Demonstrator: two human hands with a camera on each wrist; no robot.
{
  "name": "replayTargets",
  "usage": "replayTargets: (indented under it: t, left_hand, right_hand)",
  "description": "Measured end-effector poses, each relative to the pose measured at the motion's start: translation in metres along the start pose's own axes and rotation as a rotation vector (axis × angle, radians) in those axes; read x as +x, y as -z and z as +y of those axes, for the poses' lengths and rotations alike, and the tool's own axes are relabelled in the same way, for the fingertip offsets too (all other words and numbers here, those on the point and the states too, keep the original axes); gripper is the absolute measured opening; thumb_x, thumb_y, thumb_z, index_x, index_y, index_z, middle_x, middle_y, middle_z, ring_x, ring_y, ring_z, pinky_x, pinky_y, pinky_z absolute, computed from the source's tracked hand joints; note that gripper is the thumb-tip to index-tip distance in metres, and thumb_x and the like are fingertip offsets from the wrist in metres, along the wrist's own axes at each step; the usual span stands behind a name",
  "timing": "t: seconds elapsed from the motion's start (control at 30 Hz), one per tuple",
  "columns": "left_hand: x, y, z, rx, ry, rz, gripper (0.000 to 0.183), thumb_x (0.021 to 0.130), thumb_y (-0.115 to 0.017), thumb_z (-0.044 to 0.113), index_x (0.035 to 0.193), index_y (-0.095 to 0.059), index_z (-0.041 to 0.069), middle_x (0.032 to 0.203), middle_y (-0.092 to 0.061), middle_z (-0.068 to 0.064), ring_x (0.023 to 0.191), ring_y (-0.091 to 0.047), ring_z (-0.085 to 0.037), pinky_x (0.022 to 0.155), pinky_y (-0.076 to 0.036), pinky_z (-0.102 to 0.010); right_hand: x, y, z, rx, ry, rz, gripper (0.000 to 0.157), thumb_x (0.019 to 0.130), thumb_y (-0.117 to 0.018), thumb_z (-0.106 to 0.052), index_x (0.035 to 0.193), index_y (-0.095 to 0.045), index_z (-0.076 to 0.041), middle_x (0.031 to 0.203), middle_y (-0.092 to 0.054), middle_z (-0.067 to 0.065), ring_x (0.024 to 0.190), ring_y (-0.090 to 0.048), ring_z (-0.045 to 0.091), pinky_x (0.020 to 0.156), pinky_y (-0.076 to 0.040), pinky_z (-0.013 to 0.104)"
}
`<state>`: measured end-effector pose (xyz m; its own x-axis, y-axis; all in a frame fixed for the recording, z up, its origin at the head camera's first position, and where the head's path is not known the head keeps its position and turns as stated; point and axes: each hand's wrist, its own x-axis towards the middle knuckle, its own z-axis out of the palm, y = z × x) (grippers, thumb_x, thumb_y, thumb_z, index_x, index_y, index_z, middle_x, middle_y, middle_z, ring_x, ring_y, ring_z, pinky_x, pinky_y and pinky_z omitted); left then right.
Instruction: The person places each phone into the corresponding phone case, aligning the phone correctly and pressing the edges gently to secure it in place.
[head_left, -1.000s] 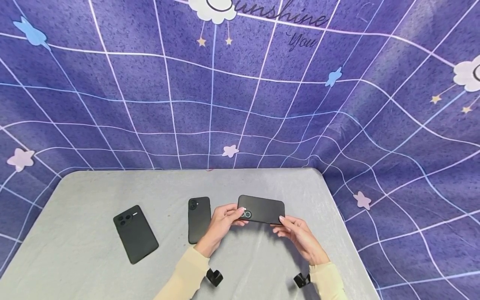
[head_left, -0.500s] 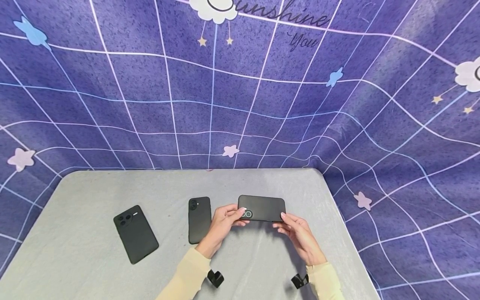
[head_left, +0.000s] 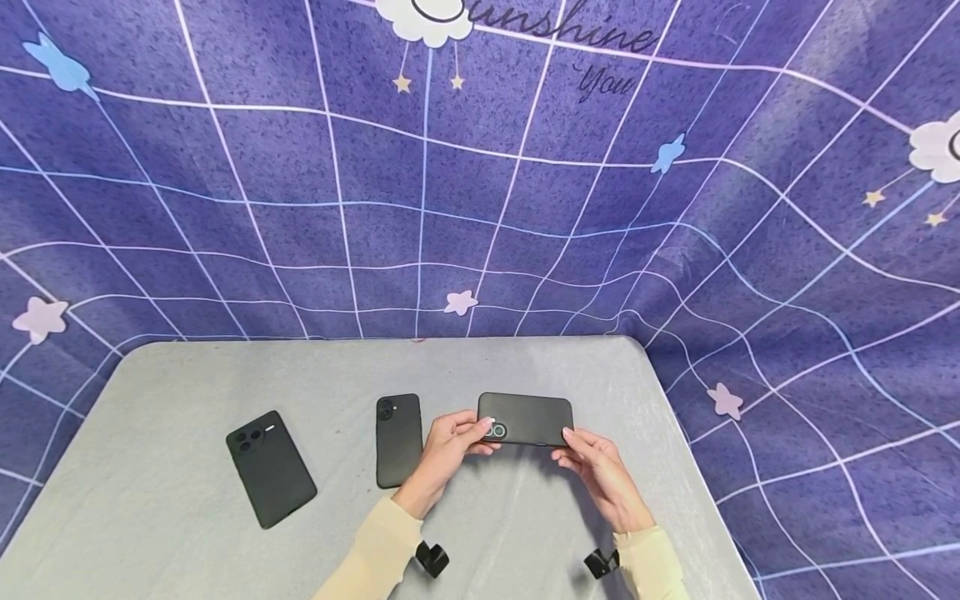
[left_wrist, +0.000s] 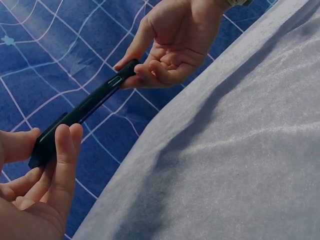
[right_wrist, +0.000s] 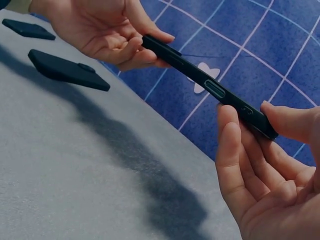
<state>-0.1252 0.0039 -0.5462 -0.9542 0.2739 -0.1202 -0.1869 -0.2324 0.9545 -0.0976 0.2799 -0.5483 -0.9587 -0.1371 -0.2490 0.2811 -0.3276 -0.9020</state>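
Both hands hold a black smartphone (head_left: 531, 418) above the table, its back with the camera lenses turned up in the head view. My left hand (head_left: 447, 454) pinches the camera end, thumb beside the lenses and fingers underneath. At the other end my right hand (head_left: 600, 475) pinches a corner between thumb and fingers. The wrist views show the phone edge-on: in the right wrist view a long side button shows on the phone's edge (right_wrist: 215, 88), and in the left wrist view the left hand (left_wrist: 45, 185) has it by the near end.
A second black phone (head_left: 399, 442) lies on the grey cloth-covered table (head_left: 180, 467) just left of the left hand. Farther left is a larger black phone (head_left: 272, 468), lying at a slant with its cameras up. A purple patterned curtain (head_left: 375, 183) hangs behind and to the right.
The held phone has shifted very slightly to the right, and its tilt varies a little. Both hands keep their grip; the two phones on the table have not moved.
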Motion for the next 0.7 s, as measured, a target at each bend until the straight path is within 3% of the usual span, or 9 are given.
replayTargets:
  t: [0.13, 0.7]
  left_hand:
    - [0.0003, -0.0001, 0.0000, -0.010, 0.000, -0.004, 0.027, 0.106, -0.070, 0.015, 0.113, -0.069, -0.011, 0.102, -0.079, -0.020, 0.087, -0.080, -0.027, 0.079, -0.066, -0.031]
    - [0.0006, 0.0002, -0.0009, -0.039, 0.028, -0.016, 0.027, 0.106, -0.070, 0.015, 0.114, -0.069, -0.011, 0.102, -0.080, -0.019, 0.084, -0.079, -0.020, 0.078, -0.066, -0.029]
  right_hand:
    - [-0.0009, 0.0000, -0.0009, 0.016, 0.011, -0.029, 0.026, 0.112, -0.055, -0.006, 0.097, -0.075, -0.013, 0.086, -0.078, 0.002, 0.080, -0.075, 0.009, 0.079, -0.062, 0.021]
    - [-0.0025, 0.0034, 0.0002, 0.079, 0.000, -0.080, 0.027, 0.113, -0.053, -0.007, 0.100, -0.075, -0.013, 0.090, -0.079, 0.003, 0.083, -0.075, 0.009, 0.086, -0.063, 0.024]
